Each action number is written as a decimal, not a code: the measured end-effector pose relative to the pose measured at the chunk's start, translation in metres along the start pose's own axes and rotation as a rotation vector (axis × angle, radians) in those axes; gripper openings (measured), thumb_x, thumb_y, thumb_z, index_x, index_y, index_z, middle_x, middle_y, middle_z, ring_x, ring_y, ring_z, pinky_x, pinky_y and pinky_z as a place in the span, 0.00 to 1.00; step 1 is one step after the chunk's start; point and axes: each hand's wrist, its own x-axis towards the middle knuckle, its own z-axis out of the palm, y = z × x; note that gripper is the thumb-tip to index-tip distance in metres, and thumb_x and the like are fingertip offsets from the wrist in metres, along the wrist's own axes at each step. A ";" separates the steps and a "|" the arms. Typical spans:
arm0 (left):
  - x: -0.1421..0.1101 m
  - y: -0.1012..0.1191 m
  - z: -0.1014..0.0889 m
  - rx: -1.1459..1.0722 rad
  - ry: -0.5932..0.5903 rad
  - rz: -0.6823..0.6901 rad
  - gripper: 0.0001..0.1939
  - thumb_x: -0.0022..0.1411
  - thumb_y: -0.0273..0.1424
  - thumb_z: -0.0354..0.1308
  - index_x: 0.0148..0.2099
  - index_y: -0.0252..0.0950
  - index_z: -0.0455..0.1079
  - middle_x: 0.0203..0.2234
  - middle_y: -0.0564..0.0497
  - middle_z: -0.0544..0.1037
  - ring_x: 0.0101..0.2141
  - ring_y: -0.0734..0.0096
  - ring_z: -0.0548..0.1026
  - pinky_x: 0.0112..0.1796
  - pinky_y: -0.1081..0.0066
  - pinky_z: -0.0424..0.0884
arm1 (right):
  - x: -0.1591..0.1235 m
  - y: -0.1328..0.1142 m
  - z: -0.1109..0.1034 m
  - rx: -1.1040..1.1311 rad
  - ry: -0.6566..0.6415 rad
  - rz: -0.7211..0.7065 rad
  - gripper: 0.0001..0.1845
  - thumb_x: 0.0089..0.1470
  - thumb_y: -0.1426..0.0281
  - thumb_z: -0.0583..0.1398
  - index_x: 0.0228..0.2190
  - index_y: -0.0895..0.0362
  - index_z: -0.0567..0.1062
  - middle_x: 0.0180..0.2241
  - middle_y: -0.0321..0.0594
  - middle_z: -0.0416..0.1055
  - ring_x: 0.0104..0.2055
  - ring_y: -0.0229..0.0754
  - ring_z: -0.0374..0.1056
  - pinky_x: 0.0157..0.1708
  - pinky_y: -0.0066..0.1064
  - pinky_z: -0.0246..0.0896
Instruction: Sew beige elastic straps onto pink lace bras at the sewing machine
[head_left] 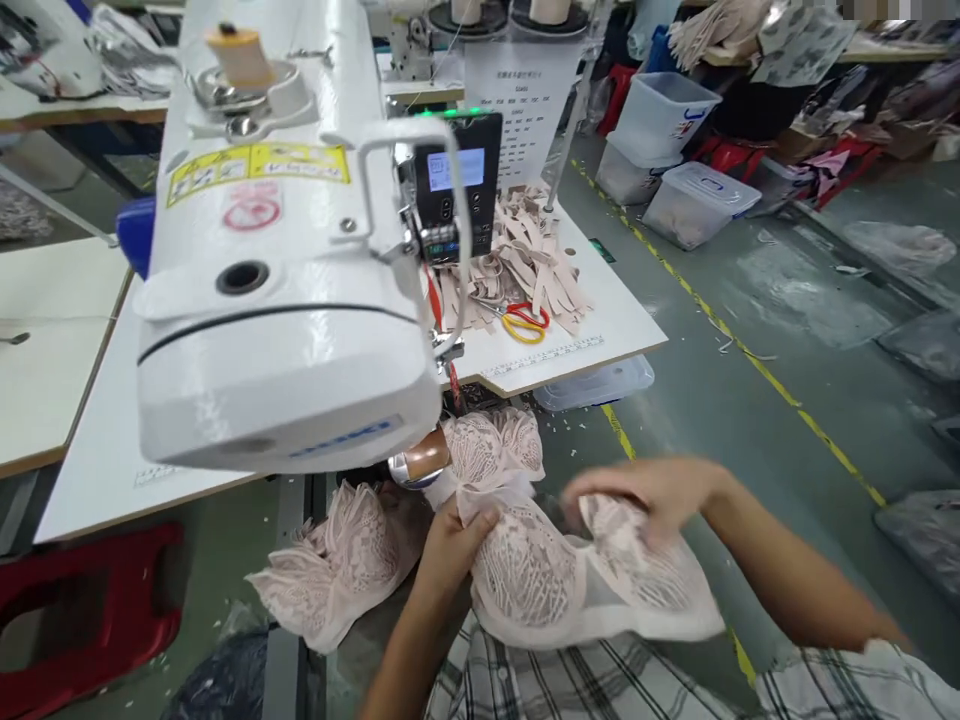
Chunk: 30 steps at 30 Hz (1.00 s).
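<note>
A pale pink lace bra (529, 570) lies across my lap, its two cups facing up. My left hand (457, 545) pinches the upper edge of its left cup, thumb on top. Over the other cup is my right hand (652, 495), smeared by motion, so its grip on the lace is unclear. Just beyond, another lace bra (484, 450) hangs at the front of the sewing machine (292, 370), beside its metal arm end (420, 460). To the left hang stacked lace bras (345, 560). The needle area is mostly hidden behind the machine head.
On the white table (592, 345) lie red-and-yellow scissors (526, 322) and a heap of pale fabric strips (536, 250). A control panel (457, 185) stands behind. At lower left is a red stool (90, 620); plastic bins (697, 205) stand on the floor at right.
</note>
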 end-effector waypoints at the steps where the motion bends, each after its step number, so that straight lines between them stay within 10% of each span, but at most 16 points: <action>1: -0.002 0.003 0.002 0.037 0.021 -0.013 0.24 0.46 0.50 0.70 0.32 0.34 0.74 0.27 0.50 0.76 0.31 0.67 0.71 0.36 0.71 0.66 | 0.007 0.004 -0.019 -0.121 0.205 0.169 0.30 0.47 0.54 0.67 0.48 0.58 0.73 0.43 0.45 0.76 0.35 0.41 0.72 0.34 0.29 0.66; 3: -0.006 0.007 0.009 0.117 0.005 -0.052 0.24 0.45 0.50 0.70 0.26 0.35 0.68 0.20 0.55 0.68 0.25 0.73 0.64 0.30 0.73 0.61 | 0.031 0.009 -0.061 -0.345 0.837 0.501 0.17 0.51 0.57 0.65 0.36 0.57 0.74 0.36 0.41 0.77 0.34 0.42 0.70 0.34 0.31 0.64; 6: -0.012 0.008 0.020 0.200 -0.109 -0.097 0.29 0.46 0.56 0.67 0.24 0.36 0.61 0.18 0.59 0.58 0.23 0.77 0.56 0.27 0.74 0.53 | 0.079 0.008 -0.127 -0.397 1.201 0.565 0.13 0.59 0.60 0.59 0.37 0.58 0.71 0.45 0.48 0.74 0.47 0.47 0.69 0.43 0.34 0.61; 10: -0.022 0.011 0.022 0.295 -0.150 0.001 0.32 0.53 0.62 0.58 0.24 0.37 0.56 0.19 0.58 0.55 0.24 0.76 0.54 0.27 0.74 0.53 | 0.118 0.002 -0.186 -0.287 1.352 0.585 0.10 0.53 0.67 0.65 0.27 0.57 0.69 0.39 0.50 0.75 0.49 0.52 0.67 0.44 0.36 0.59; 14: -0.032 0.016 0.013 0.385 -0.036 0.175 0.28 0.63 0.55 0.52 0.27 0.36 0.64 0.21 0.55 0.64 0.26 0.72 0.62 0.29 0.72 0.61 | 0.113 0.002 -0.197 -0.076 1.365 0.483 0.14 0.51 0.75 0.64 0.21 0.56 0.64 0.25 0.40 0.69 0.39 0.46 0.68 0.37 0.32 0.60; 18: -0.035 0.017 0.011 0.498 0.119 0.346 0.18 0.68 0.45 0.52 0.38 0.36 0.72 0.26 0.51 0.73 0.29 0.67 0.71 0.32 0.71 0.68 | 0.096 -0.001 -0.155 0.169 1.241 0.279 0.12 0.58 0.69 0.60 0.25 0.55 0.63 0.20 0.30 0.62 0.24 0.34 0.61 0.26 0.24 0.59; 23: -0.035 0.035 0.016 0.544 0.165 0.542 0.17 0.69 0.41 0.51 0.51 0.37 0.73 0.29 0.48 0.77 0.33 0.63 0.76 0.37 0.67 0.72 | 0.096 0.002 -0.035 0.408 0.914 0.066 0.21 0.47 0.53 0.68 0.27 0.55 0.66 0.22 0.30 0.66 0.20 0.30 0.60 0.21 0.23 0.61; 27: -0.035 0.057 0.009 0.381 0.003 0.335 0.25 0.68 0.49 0.49 0.40 0.34 0.77 0.28 0.46 0.78 0.32 0.65 0.75 0.34 0.69 0.71 | 0.103 0.002 0.038 0.575 0.492 -0.439 0.16 0.49 0.59 0.70 0.27 0.57 0.75 0.28 0.38 0.73 0.28 0.35 0.68 0.29 0.28 0.68; 30: -0.036 0.065 0.001 0.267 -0.118 0.142 0.28 0.61 0.55 0.56 0.30 0.32 0.75 0.22 0.50 0.74 0.25 0.72 0.69 0.29 0.73 0.66 | 0.109 -0.002 0.056 0.515 0.446 -0.495 0.07 0.53 0.66 0.68 0.28 0.58 0.79 0.32 0.42 0.75 0.34 0.37 0.71 0.37 0.30 0.69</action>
